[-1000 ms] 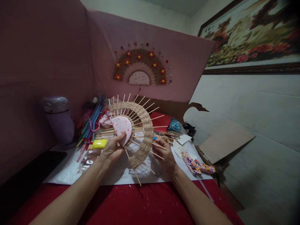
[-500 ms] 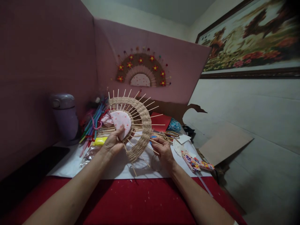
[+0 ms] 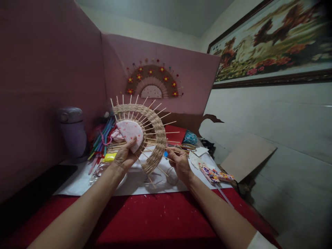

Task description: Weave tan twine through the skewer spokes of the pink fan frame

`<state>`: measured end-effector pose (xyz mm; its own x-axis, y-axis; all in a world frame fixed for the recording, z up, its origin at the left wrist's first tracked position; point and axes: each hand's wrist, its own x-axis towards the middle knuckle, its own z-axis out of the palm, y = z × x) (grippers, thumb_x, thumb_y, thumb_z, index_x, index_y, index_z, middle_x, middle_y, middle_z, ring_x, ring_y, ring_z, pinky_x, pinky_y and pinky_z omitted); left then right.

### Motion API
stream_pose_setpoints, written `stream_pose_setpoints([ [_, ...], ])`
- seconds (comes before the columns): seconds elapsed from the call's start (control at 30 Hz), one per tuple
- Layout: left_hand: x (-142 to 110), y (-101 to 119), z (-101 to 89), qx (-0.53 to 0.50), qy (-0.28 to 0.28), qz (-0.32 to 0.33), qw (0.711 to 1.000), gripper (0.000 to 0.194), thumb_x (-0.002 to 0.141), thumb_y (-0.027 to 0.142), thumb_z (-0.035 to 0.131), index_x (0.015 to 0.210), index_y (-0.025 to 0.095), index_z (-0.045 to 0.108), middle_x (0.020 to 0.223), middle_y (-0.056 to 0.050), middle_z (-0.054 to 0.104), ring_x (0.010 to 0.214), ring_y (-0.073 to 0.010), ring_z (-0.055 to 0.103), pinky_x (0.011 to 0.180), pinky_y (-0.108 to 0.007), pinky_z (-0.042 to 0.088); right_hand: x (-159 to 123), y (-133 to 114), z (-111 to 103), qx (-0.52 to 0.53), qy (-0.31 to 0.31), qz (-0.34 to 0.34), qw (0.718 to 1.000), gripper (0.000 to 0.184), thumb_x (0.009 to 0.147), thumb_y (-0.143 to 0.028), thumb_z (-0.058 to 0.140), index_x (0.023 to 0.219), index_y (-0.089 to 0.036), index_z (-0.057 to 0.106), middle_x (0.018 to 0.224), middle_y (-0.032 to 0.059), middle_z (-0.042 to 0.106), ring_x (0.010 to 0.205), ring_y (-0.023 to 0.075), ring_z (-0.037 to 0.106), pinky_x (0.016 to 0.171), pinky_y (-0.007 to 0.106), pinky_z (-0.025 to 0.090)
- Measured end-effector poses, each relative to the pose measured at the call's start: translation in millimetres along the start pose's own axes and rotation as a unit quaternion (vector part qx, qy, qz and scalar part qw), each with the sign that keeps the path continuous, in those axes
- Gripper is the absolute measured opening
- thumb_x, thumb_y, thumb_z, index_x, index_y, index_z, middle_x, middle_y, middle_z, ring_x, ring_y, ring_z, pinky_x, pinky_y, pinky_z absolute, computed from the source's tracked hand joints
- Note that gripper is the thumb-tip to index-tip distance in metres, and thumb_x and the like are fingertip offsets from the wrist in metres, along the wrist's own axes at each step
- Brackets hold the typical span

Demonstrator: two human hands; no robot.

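A fan-shaped woven piece (image 3: 158, 135) of brown twine on thin wooden sticks is held up over the table, tilted to the right. At its centre sits a pale pink dotted half-round of fabric (image 3: 129, 131). My left hand (image 3: 126, 155) is closed on this centre, thumb on the fabric and fingers hidden behind. At the lower right edge, my right hand (image 3: 179, 160) is closed with thumb and fingers pinching one of the thin sticks. The stick ends spread outward past the woven band.
A lilac bottle (image 3: 73, 135) stands left, beside coloured pipe cleaners (image 3: 103, 138) and a yellow packet (image 3: 109, 157). Blue yarn (image 3: 190, 137), red paper (image 3: 176, 135) and flowered fabric (image 3: 215, 173) lie right. A finished-looking fan (image 3: 151, 77) is pinned to the pink board (image 3: 192, 79).
The woven piece has turned slightly and shifted a little left with both hands. The view has tilted, so the background sits slightly lower and further left. Both grips look the same.
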<state>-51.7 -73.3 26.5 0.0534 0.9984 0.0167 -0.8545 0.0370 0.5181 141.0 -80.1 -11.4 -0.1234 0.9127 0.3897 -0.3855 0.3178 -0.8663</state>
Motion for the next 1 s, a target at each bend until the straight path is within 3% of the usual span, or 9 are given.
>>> stream_pose_setpoints([
  [0.1,-3,-3,-2.9,0.049,-0.083,-0.042,0.994,0.019,0.082,0.008,0.048,0.095,0.006,0.061,0.092,-0.017,0.068,0.086,-0.0250,0.065,0.081,-0.043,0.053,2,-2,0,-0.009,0.013,-0.001,1.000,0.022,0.071,-0.036,0.067,0.075,-0.015,0.064,0.049,-0.0091,0.027,0.040,0.0030,0.014,0.037,0.020,0.009],
  [0.17,-3,-3,-4.3,0.073,-0.103,-0.050,0.991,0.021,0.082,0.008,0.046,0.095,0.004,0.062,0.093,-0.018,0.068,0.089,-0.0264,0.064,0.083,-0.044,0.052,2,-2,0,-0.023,0.018,0.003,1.000,0.023,0.070,-0.037,0.067,0.072,-0.015,0.064,0.048,-0.0092,0.026,0.040,0.0030,0.014,0.037,0.020,0.009],
  [0.37,0,2,-4.8,0.063,-0.090,-0.005,0.994,0.019,0.081,0.006,0.046,0.092,0.007,0.062,0.091,-0.014,0.070,0.092,-0.0271,0.064,0.087,-0.047,0.049,3,0,-1,-0.059,0.053,0.021,0.997,0.027,0.067,-0.039,0.068,0.070,-0.013,0.065,0.048,-0.0082,0.030,0.040,0.0031,0.017,0.038,0.021,0.008],
  [0.47,2,3,-6.2,0.050,-0.087,0.010,0.995,0.019,0.080,0.004,0.047,0.090,0.008,0.062,0.089,-0.013,0.070,0.094,-0.0285,0.063,0.088,-0.050,0.047,5,2,-4,-0.118,0.084,-0.005,0.990,0.028,0.067,-0.042,0.067,0.065,-0.014,0.064,0.046,-0.0068,0.035,0.040,0.0044,0.022,0.037,0.021,0.015],
  [0.63,6,3,-10.6,0.053,-0.090,0.016,0.994,0.018,0.078,0.005,0.050,0.090,0.008,0.063,0.089,-0.014,0.070,0.091,-0.0279,0.064,0.090,-0.049,0.046,6,4,-7,-0.290,0.132,-0.146,0.936,0.026,0.073,-0.039,0.061,0.064,-0.016,0.066,0.063,0.0021,0.058,0.061,0.0133,0.049,0.058,0.026,0.040],
  [0.77,6,3,-10.5,0.052,-0.079,0.016,0.995,0.018,0.079,0.006,0.049,0.092,0.007,0.062,0.088,-0.015,0.070,0.091,-0.0281,0.064,0.090,-0.050,0.046,1,2,-4,-0.385,0.134,-0.205,0.890,0.022,0.077,-0.033,0.057,0.065,-0.017,0.064,0.066,0.0018,0.058,0.064,0.0135,0.050,0.062,0.026,0.040],
  [1.0,4,2,-7.7,0.046,-0.056,0.010,0.997,0.018,0.083,0.009,0.046,0.088,0.008,0.063,0.089,-0.015,0.070,0.091,-0.0275,0.064,0.088,-0.048,0.047,-5,1,0,-0.444,0.126,-0.177,0.869,0.021,0.080,-0.034,0.053,0.074,-0.018,0.066,0.054,-0.0024,0.052,0.050,0.0106,0.043,0.052,0.022,0.033],
])
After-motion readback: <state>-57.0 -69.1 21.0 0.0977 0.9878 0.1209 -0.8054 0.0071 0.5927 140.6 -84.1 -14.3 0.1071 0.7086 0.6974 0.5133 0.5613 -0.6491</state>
